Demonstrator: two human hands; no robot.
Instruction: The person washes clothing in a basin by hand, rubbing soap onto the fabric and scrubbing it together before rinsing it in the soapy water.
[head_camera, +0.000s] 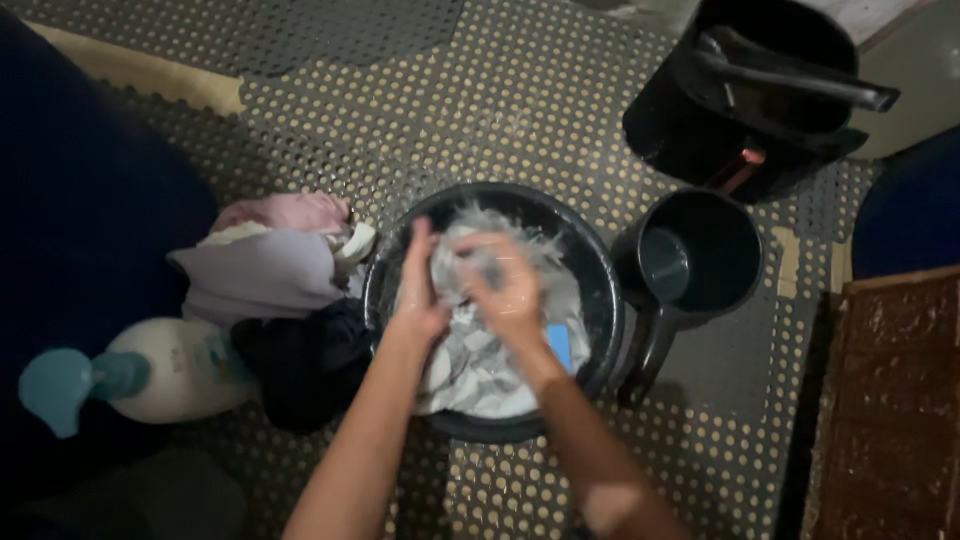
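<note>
Head view looks down on a perforated floor mat, the largest thing here, with everything set on it. At its middle sits a round black basin holding wet white cloth in water, plus a small blue block, possibly soap, by the right wall.

Both hands work inside the basin, straight ahead of the person, the forearms running in from the bottom edge. Left hand presses flat, fingers up, against the bunched part of the cloth; right hand is closed over that same bunch from the other side. The 2 hands are just beside each other with the cloth between them, and neither is clearly nearer. Motion blur hides the exact finger grip.

Left of the basin, touching its rim, lies a heap of 3 or so dry garments, pale lilac, pink and dark. Right of it stands a black jug with a smaller cup inside, and beyond that a black bucket. A white bottle with a teal cap lies at far left.
</note>
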